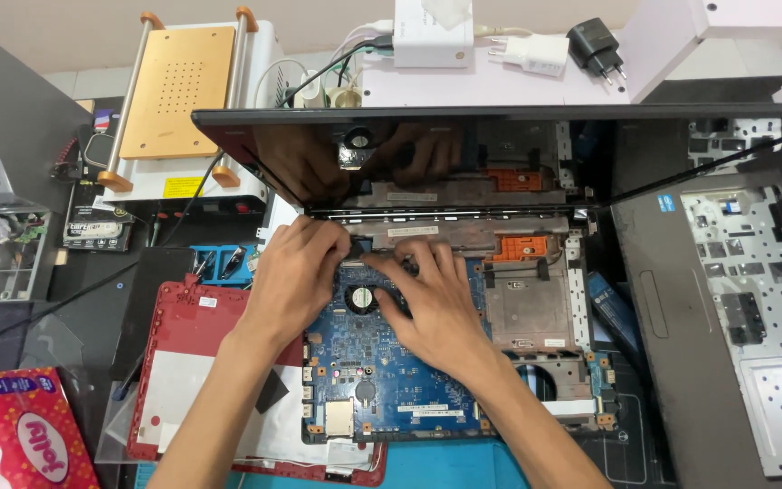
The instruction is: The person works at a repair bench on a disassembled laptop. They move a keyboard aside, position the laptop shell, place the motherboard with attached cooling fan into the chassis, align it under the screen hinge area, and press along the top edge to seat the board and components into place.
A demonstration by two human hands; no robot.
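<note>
Frame centre: left hand [296, 272] and right hand [432, 299], fingertips pinched together on small black connector [357, 245] above blue motherboard [382, 371]; glossy laptop screen [427, 154] behind.

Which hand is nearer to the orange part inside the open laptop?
The right hand. It lies on the blue board, just left of the orange part. The left hand is further left.

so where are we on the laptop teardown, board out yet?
Done: the palmrest cover is off and lies at the right, the red panel at the left, and the blue motherboard is exposed. In hand: the left hand and right hand both pinch at the board's top edge near the hinge, beside the fan. Left: the board is not out; it sits in the base.
</note>
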